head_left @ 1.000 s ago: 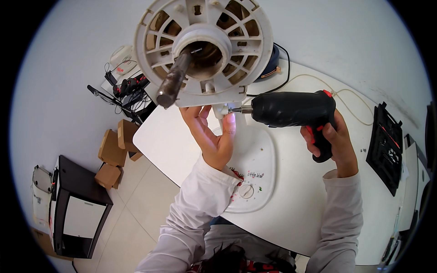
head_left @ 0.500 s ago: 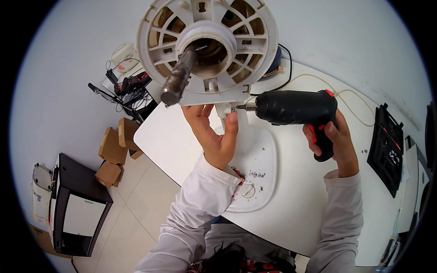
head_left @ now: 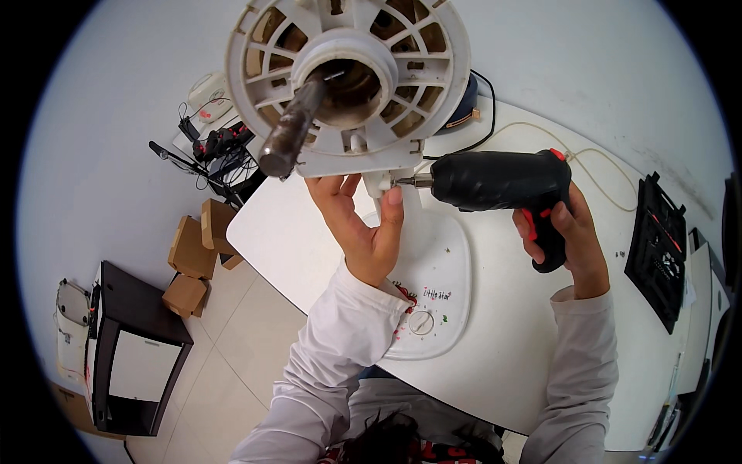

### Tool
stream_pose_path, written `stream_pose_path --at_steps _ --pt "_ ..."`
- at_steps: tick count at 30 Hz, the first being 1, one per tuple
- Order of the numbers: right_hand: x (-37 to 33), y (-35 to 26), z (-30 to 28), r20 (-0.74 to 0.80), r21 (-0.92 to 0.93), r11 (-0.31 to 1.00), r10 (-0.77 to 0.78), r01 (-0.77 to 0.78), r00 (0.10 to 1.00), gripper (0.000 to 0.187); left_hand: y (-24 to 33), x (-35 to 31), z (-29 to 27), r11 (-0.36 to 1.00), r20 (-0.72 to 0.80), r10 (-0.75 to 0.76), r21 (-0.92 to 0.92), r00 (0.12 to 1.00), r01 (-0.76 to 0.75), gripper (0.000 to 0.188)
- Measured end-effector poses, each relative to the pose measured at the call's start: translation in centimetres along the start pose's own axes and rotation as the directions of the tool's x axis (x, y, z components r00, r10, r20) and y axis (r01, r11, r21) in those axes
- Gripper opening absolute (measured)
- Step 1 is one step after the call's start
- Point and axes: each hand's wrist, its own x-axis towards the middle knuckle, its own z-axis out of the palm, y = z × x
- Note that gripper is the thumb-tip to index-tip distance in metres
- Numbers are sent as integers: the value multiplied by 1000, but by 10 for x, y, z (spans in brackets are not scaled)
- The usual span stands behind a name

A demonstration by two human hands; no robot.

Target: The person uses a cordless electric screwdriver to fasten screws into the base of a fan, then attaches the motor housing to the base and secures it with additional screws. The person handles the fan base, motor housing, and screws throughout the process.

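A white fan head (head_left: 417,58), with a slotted round housing and a metal shaft (head_left: 297,124) sticking out of its hub, fills the upper middle. It stands on a white fan base (head_left: 444,255) with a round knob (head_left: 420,322). My left hand (head_left: 367,224) is closed around the fan's neck (head_left: 376,182) just below the housing; some fingers are hidden behind it. In my right hand (head_left: 576,240) is a black cordless screwdriver with red parts (head_left: 498,182), held level. Its bit points left and meets the side of the neck beside my left thumb.
On the right of the white table (head_left: 510,356) lies an open black tool case (head_left: 657,251). A pale cable (head_left: 610,158) and a black cord run behind the screwdriver. To the left are cardboard boxes (head_left: 192,247), a dark cabinet (head_left: 139,348) and tangled cables (head_left: 224,166).
The fan head has shifted slightly left and up. The screwdriver has moved a little left with it, its bit still at the neck. Both hands keep their hold.
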Motion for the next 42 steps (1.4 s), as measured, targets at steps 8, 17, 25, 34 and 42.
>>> stream_pose_path --at_steps 8,17,25,34,42 --pt "-1 0 4 -23 -35 999 -14 14 1000 58 1 0 1 999 0 -30 -16 1000 30 57" --pt "-1 -8 2 90 -50 996 82 -77 993 72 3 0 5 1000 -40 28 13 999 -28 54" --pt "-1 -8 1 111 -70 994 96 -89 989 74 3 0 4 999 -31 25 45 999 -23 52" --pt "-1 -4 -2 97 -66 994 98 -92 990 73 2 -1 2 1000 -15 -14 12 1000 14 56" --pt "-4 -5 -2 43 -129 986 115 -109 992 78 2 0 1 999 13 41 1 999 -41 61"
